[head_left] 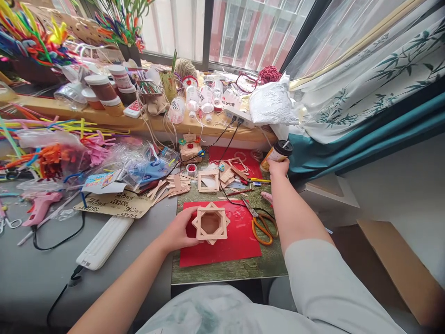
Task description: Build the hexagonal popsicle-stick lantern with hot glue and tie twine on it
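At lower center, the left hand (181,229) pinches the left side of a star-shaped craft-stick box (212,211) between thumb and fingers, over a red sheet (222,256). Orange-handled scissors (263,229) overlap the sheet's right edge. Farther up, at center, sits a square craft-stick frame (208,189). Right of center, the right hand (279,167) is wrapped round a black-lidded cup (274,154), fingertips hidden. Clear plastic bottles (206,99) line the windowsill (139,124) at upper center.

Pale wooden-stick frame (212,211): stacked squares are forming a star around a hollow centre, opening facing up, left side sitting within the left hand (181,229). Yellow-brown cup (275,153) is carrying a black lid and straw, resting inside the right hand's (279,166) grip.
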`<state>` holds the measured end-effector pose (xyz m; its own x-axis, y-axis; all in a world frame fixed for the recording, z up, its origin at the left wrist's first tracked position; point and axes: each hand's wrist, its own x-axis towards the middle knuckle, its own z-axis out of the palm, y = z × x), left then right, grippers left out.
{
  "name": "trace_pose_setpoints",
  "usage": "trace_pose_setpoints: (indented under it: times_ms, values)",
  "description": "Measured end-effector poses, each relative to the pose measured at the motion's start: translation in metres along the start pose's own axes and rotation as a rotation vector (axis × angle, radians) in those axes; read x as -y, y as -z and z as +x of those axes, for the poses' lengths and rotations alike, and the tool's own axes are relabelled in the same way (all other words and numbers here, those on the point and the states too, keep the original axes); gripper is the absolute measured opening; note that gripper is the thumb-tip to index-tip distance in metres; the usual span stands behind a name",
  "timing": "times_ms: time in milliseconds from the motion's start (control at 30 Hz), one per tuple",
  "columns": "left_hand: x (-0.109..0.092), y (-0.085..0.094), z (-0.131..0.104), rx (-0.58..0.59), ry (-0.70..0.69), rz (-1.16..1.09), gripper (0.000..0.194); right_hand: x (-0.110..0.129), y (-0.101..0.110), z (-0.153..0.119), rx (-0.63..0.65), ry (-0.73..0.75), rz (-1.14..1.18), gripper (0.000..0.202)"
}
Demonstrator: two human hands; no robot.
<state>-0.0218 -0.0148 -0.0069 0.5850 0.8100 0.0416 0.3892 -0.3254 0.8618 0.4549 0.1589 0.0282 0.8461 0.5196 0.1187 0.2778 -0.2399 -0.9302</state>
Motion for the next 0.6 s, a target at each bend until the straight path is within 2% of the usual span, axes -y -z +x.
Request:
trace_pose_setpoints:
  times_ms: [100,200,300,367,467,533,600]
  values:
    - [-0.004,0.001,0.0,0.008,-0.002,-0.009,0.096,0.005,0.001,-0.006,-0.074,-0.057,0.011,0.064]
    - [-0.008,0.002,0.001,0.002,-0.029,-0.011,0.094,0.022,-0.001,-0.014,-0.145,-0.07,0.034,0.069]
    - [-0.008,0.001,0.0,-0.01,-0.046,-0.022,0.097,0.049,0.001,-0.032,-0.189,-0.021,0.055,0.071]
    - [-0.006,0.0,-0.001,-0.006,-0.044,-0.043,0.098,0.066,0.011,-0.055,-0.156,0.075,0.089,0.068]
    - [-0.003,-0.001,-0.003,-0.006,-0.041,-0.065,0.098,0.078,0.05,-0.11,0.091,0.394,0.266,0.065]
    - [-0.002,-0.002,-0.004,-0.013,-0.042,-0.059,0.099,0.074,0.088,-0.153,0.273,0.46,0.296,0.071]
    - [-0.001,-0.002,-0.004,-0.024,-0.038,-0.053,0.1,0.064,0.129,-0.191,0.496,0.543,0.221,0.065]
